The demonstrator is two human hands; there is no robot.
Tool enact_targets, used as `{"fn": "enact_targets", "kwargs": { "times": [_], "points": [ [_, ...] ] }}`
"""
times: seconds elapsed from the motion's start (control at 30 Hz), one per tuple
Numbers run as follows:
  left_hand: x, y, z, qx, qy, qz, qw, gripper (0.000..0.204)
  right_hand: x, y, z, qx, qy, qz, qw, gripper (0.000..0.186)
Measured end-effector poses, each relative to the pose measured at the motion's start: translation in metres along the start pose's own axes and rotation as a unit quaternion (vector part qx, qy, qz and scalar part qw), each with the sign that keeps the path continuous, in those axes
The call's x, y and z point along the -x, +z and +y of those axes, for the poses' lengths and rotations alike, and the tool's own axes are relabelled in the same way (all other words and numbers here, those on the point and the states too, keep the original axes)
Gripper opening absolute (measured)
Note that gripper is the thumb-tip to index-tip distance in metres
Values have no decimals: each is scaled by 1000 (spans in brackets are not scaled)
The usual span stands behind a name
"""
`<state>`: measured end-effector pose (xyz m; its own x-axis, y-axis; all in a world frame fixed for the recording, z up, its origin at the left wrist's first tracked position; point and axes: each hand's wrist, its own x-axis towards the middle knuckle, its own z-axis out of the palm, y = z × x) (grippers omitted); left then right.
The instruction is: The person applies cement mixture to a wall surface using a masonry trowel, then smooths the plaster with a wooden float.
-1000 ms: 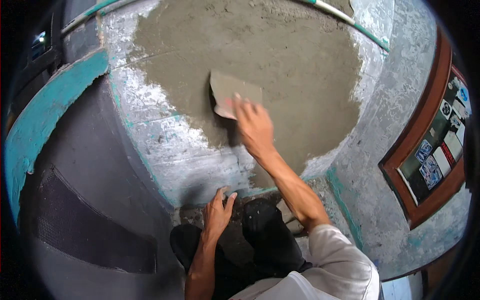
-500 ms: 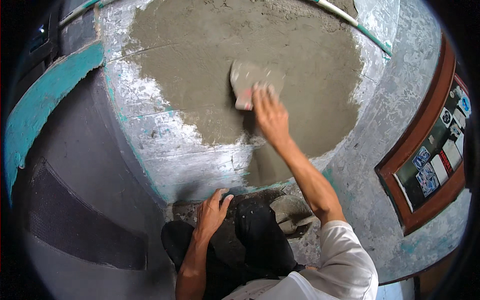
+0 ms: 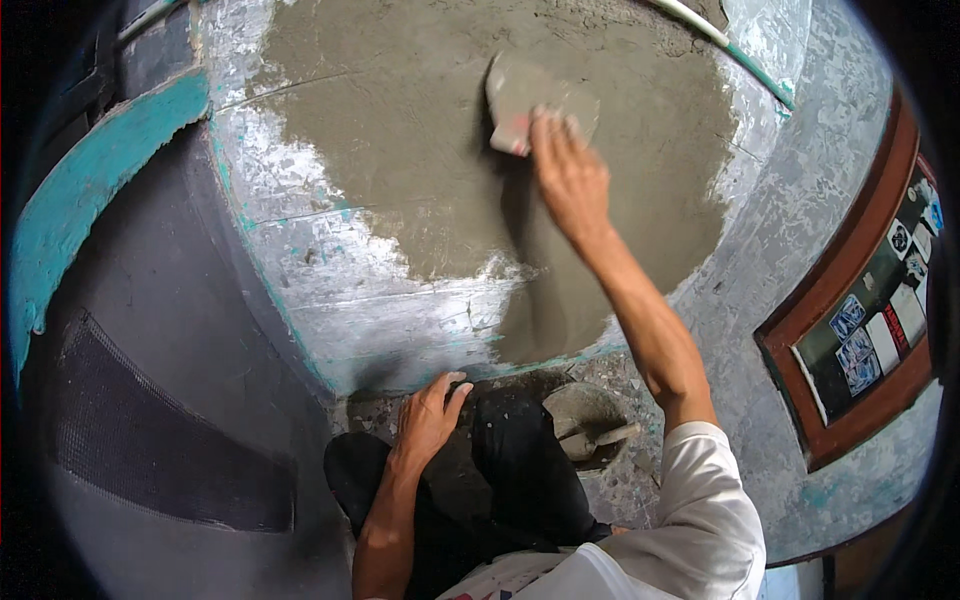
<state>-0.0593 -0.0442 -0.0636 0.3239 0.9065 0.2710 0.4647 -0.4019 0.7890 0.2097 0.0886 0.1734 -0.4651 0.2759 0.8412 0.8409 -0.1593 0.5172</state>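
A: Right hand [image 3: 573, 180], quick?
B: Gripping a flat smoothing plate [image 3: 525, 90], fingers bent over its lower right part. Thumb hidden, slight motion blur.
A: Plate position?
B: Upper middle of the view, at the wet grey plaster [image 3: 430, 180], tilted, left edge toward the viewer. Dark shadow below it. Full contact with the plaster, can't tell.
A: Left hand [image 3: 428, 418]?
B: Loosely curled, thumb and fingers apart, nothing visible in it. Low, by the knee [image 3: 515, 430], near the wall's bottom edge. Touching the wall or not, can't tell.
A: Wall [image 3: 350, 310]?
B: Plaster covers most of it; whitish, scraped surface shows at the left, lower left and right. Green-and-white pipe [image 3: 760, 72] crosses the upper right.
A: Floor?
B: Round grey container [image 3: 583, 402] right of the knee, pale-handled tool [image 3: 618, 434] in it.
A: Sides?
B: Grey panel with dark mesh [image 3: 170, 430] left, brown frame [image 3: 800, 390] with stickers inside it right.
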Motion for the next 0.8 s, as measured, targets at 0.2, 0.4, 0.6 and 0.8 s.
{"fn": "enact_targets", "kwargs": {
  "times": [0.2, 0.4, 0.6, 0.8],
  "points": [
    [6, -7, 0, -1, 7, -7, 1000, 37, 84, -52, -53, -129, -77, -87, 985, 53],
    [5, -7, -5, -3, 34, -1, 999, 37, -1, -74, -12, -94, -11, 17, 995, 52],
    [5, 1, -11, -1, 58, 15, 998, 32, -82, -12, -42, -8, 14, 54, 998, 54],
    [8, -8, -12, 8, 51, 29, 998, 31, 36, -34, -107, -77, -130, -89, 985, 57]
  ]
}}
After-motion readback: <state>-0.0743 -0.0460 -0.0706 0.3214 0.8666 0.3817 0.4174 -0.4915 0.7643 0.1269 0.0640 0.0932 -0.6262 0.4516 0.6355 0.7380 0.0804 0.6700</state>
